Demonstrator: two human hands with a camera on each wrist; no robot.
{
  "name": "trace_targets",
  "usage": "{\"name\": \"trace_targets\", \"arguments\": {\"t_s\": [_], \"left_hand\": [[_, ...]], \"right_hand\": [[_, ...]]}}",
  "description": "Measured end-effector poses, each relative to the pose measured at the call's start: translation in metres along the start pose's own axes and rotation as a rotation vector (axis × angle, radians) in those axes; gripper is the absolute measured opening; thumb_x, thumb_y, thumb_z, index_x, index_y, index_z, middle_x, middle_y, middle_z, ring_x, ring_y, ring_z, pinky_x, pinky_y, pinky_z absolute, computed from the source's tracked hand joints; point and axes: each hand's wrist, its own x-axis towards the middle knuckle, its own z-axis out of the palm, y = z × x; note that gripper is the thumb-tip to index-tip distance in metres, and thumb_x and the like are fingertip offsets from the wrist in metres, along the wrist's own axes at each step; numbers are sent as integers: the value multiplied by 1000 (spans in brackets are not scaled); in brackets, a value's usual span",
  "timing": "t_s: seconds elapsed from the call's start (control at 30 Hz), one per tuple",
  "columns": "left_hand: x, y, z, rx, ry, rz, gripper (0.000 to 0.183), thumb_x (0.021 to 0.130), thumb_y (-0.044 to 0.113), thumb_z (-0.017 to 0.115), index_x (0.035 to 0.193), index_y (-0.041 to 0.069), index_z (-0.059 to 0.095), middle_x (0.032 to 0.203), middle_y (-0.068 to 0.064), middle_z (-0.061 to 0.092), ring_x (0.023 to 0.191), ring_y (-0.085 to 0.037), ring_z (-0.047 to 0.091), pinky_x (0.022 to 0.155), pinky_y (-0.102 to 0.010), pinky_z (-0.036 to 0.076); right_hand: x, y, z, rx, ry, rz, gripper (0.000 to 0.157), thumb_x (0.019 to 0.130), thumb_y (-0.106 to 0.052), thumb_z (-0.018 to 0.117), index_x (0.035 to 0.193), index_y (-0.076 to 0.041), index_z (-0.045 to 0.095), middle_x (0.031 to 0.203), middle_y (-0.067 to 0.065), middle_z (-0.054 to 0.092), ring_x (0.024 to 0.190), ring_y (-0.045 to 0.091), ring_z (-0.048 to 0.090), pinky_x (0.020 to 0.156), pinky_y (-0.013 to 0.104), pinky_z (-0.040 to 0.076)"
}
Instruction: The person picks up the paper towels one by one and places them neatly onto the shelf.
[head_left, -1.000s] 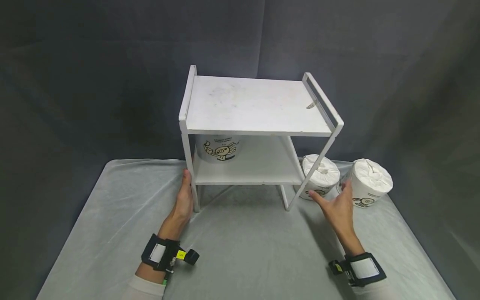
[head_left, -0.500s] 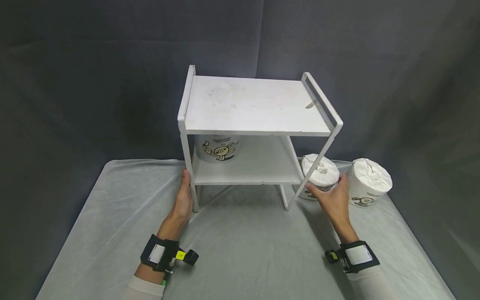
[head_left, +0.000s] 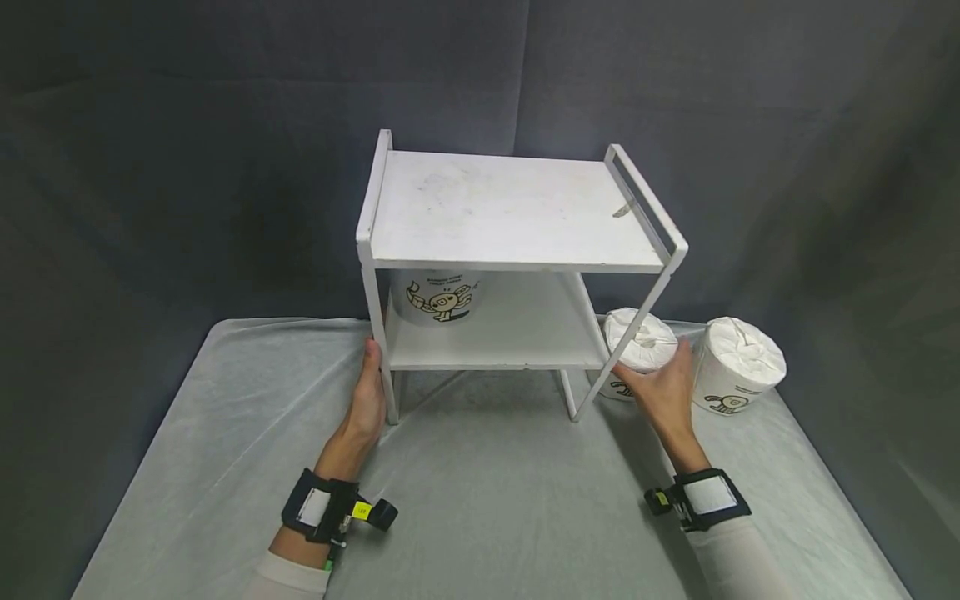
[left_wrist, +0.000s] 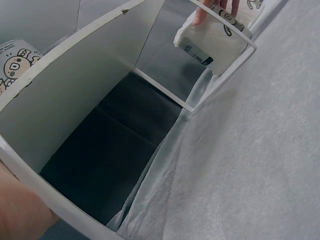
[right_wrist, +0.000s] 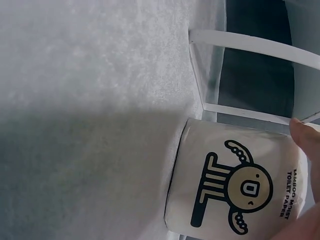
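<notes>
A white two-tier shelf rack (head_left: 517,208) stands on the cloth-covered table. My left hand (head_left: 365,400) rests against the outside of its left front leg, thumb pointing upward; most of the other fingers are hidden by the frame. In the left wrist view, part of that hand (left_wrist: 22,207) shows just beyond the white leg. My right hand (head_left: 667,396) grips a wrapped toilet paper roll (head_left: 641,340) beside the rack's right leg, with the thumb on its left side and the fingers at its right. The roll's printed cartoon (right_wrist: 245,187) faces the right wrist camera.
Another wrapped toilet roll (head_left: 742,367) stands close to the right of my right hand. On the lower shelf (head_left: 525,333), a further roll (head_left: 438,298) sits at the left under the top board. A dark curtain (head_left: 480,75) hangs behind the table.
My right hand has shifted left from between the two right-hand rolls and closed round the roll nearer the rack. The left hand and the rack have stayed in place.
</notes>
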Motion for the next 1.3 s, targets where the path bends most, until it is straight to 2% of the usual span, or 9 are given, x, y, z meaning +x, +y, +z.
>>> {"name": "trace_targets", "arguments": {"t_s": [0.2, 0.47, 0.67, 0.97, 1.3], "left_hand": [[-2, 0, -1, 21, -1, -14, 86, 99, 63, 16, 156, 7, -14, 164, -10, -15, 149, -21, -18, 116, -45, -15], [-4, 1, 0, 29, -7, -20, 87, 98, 64, 16, 157, 8, -14, 164, -8, -16, 149, -19, -18, 116, -45, -15], [-5, 1, 0, 23, -7, -11, 87, 99, 63, 16, 157, 6, -13, 164, -9, -16, 148, -19, -18, 117, -45, -14], [-3, 2, 1, 28, -8, -13, 86, 98, 64, 16, 157, 7, -12, 165, -8, -13, 149, -19, -16, 116, -45, -14], [-2, 0, 0, 35, -8, -8, 83, 100, 62, 16, 157, 8, -12, 165, -8, -13, 149, -20, -16, 116, -47, -15]], "right_hand": [[2, 1, 2, -1, -10, 36, 110, 64, -39, 88, 144, 9, 30, 134, 30, 45, 128, 42, 44, 108, 54, 34], [3, 3, 7, 7, 1, 37, 112, 64, -36, 89, 145, 10, 27, 136, 30, 43, 129, 42, 42, 110, 53, 32], [5, 6, 11, 3, 27, 24, 109, 63, -34, 90, 143, 10, 31, 133, 30, 44, 126, 43, 44, 108, 54, 34], [6, 7, 15, -26, 28, 77, 114, 64, -38, 88, 148, 7, 26, 141, 30, 41, 130, 46, 42, 108, 57, 33], [8, 9, 19, 6, 76, 78, 102, 63, -34, 89, 143, 3, 37, 134, 26, 49, 123, 42, 48, 104, 55, 38]]}}
